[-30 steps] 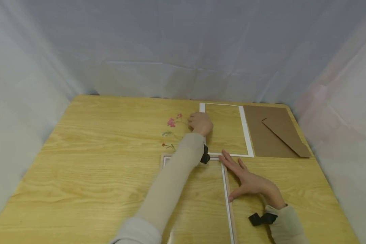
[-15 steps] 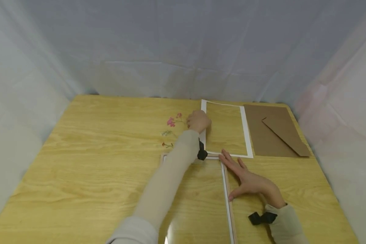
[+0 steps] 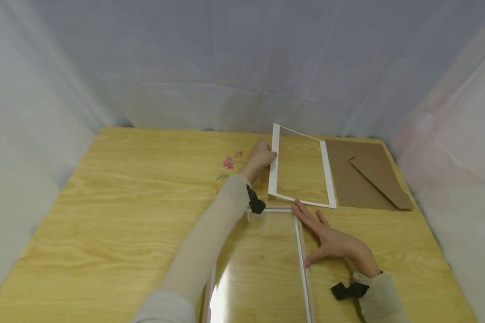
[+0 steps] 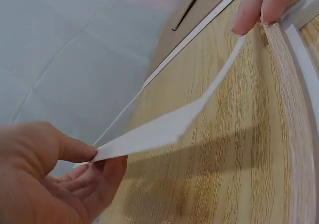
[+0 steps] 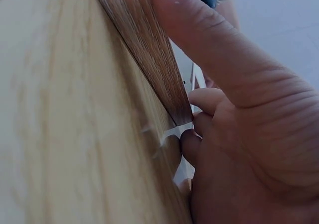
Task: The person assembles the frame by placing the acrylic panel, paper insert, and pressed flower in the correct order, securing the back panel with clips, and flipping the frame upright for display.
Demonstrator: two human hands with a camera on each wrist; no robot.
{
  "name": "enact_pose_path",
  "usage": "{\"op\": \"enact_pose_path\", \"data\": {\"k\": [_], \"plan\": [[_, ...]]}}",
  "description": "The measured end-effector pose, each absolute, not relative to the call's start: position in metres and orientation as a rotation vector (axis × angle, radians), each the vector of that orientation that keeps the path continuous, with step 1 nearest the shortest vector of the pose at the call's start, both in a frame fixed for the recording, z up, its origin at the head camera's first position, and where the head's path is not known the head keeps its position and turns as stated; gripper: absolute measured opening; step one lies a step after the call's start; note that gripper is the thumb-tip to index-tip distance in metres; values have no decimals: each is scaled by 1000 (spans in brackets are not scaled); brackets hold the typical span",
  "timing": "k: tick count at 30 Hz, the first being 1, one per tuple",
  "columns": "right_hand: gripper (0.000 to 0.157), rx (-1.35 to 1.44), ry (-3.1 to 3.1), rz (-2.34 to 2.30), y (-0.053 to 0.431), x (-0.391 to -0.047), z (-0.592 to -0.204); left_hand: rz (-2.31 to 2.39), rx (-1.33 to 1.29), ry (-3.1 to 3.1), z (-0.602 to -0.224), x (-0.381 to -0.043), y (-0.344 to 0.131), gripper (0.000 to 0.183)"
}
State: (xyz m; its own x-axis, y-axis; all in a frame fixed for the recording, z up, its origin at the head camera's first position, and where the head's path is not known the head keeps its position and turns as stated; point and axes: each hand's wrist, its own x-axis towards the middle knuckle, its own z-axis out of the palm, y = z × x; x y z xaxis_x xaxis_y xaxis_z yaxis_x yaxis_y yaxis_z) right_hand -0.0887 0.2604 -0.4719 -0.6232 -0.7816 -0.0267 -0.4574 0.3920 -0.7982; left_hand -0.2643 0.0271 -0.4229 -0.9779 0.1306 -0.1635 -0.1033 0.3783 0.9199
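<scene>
My left hand (image 3: 260, 157) pinches the left strip of a thin white photo mat (image 3: 273, 172) between thumb and fingers. That side is raised and casts a shadow on the wood, while the right strip stays low, as the left wrist view also shows. Nearer me lies a wooden picture frame (image 3: 304, 264) with a white inner edge; a bright reflection shows inside it. My right hand (image 3: 327, 242) rests on its far right corner, fingers spread and thumb against the outer side. In the right wrist view, the thumb lies along the frame's side (image 5: 144, 40).
A brown backing board (image 3: 368, 152) with an angled stand leg (image 3: 380, 181) lies right of the mat. Pink flowers (image 3: 228, 162) and a pale sprig (image 3: 222, 177) lie left of my left hand, partly behind the sleeve. A pale curtain (image 3: 226, 63) hangs behind the table.
The mat's left side has risen off the table with my left hand, which now pinches it visibly. The left forearm has shifted left, covering more of the flowers. My right hand stays at the frame.
</scene>
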Motion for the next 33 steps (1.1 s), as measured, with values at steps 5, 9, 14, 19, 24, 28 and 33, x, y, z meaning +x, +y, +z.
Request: {"op": "enact_pose_path", "data": {"k": [5, 9, 14, 19, 24, 28, 33], "plan": [[126, -1093, 2253, -1096, 260, -88, -471, 1715, 5, 2430, -418, -266, 29, 20], [124, -1112, 2243, -1100, 261, -89, -472, 1786, -49, 2387, -407, -264, 31, 27], [124, -1124, 2244, -1107, 260, -88, -472, 1842, -109, 2282, -392, -256, 30, 26], [126, -1111, 2233, -1124, 260, -88, -472, 1932, -103, 2185, -382, -249, 24, 30], [128, -1081, 2223, -1130, 259, -88, -472, 1981, -57, 2074, -367, -236, 8, 34], [129, -1053, 2230, -1125, 260, -88, -472, 1988, -20, 2003, -358, -220, -11, 35], [129, -1048, 2239, -1120, 260, -89, -473, 1948, -16, 2013, -353, -196, -40, 34]]}}
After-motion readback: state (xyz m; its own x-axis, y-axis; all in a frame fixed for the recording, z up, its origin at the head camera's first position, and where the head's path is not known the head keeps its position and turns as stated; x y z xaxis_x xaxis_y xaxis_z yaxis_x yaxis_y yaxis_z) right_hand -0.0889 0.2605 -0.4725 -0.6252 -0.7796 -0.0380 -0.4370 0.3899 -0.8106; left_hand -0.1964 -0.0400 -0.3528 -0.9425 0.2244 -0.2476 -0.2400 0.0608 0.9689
